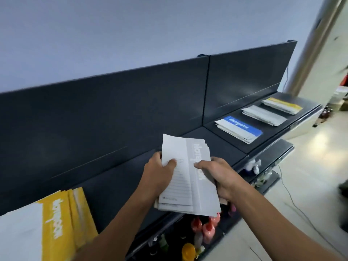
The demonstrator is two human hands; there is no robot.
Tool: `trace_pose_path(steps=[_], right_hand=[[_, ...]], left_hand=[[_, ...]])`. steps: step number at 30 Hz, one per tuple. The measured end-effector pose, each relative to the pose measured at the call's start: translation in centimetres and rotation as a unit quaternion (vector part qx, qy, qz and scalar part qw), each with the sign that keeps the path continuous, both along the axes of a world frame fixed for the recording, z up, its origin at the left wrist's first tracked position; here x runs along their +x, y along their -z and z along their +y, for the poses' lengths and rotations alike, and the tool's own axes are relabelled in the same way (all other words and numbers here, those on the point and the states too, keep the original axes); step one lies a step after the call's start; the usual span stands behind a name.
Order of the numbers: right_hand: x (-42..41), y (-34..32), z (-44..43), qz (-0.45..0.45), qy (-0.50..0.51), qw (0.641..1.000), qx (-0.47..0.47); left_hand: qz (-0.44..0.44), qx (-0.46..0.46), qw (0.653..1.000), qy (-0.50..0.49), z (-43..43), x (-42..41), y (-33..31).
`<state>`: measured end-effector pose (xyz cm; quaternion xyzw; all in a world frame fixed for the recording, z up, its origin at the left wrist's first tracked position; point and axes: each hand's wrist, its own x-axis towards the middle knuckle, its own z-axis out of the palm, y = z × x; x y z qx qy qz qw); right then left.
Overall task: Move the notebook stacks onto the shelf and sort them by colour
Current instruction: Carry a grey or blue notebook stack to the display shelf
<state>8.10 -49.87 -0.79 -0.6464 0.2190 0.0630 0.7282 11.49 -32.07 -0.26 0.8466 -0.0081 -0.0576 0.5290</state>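
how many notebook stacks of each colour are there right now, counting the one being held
yellow: 2, near yellow stack and far yellow stack
grey: 2, shelf grey stack and held grey stack, gripped by left hand and right hand
blue: 1, blue stack
total: 5

"Notebook" runs in white along the grey notebook (pixel 199 178), partly covered, with "A5" at its near left corner. The blue notebook (pixel 243 127) and yellow notebook (pixel 54 219) read likewise.
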Motion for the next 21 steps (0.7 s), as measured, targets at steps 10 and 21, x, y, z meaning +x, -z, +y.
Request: trace_pose_path(steps=[10, 21], right_hand=[[-2.0, 0.4, -20.9, -0.016, 0.121, 0.992, 0.029], [-2.6, 0.6, -33.6, 0.01, 0.222, 0.975, 0.005]], left_hand=[[0.022, -0.01, 0.994, 0.104, -21.7, 1.4, -0.3], [-0.024, 0.099, 0.976, 0.191, -36.7, 3.6, 0.0]])
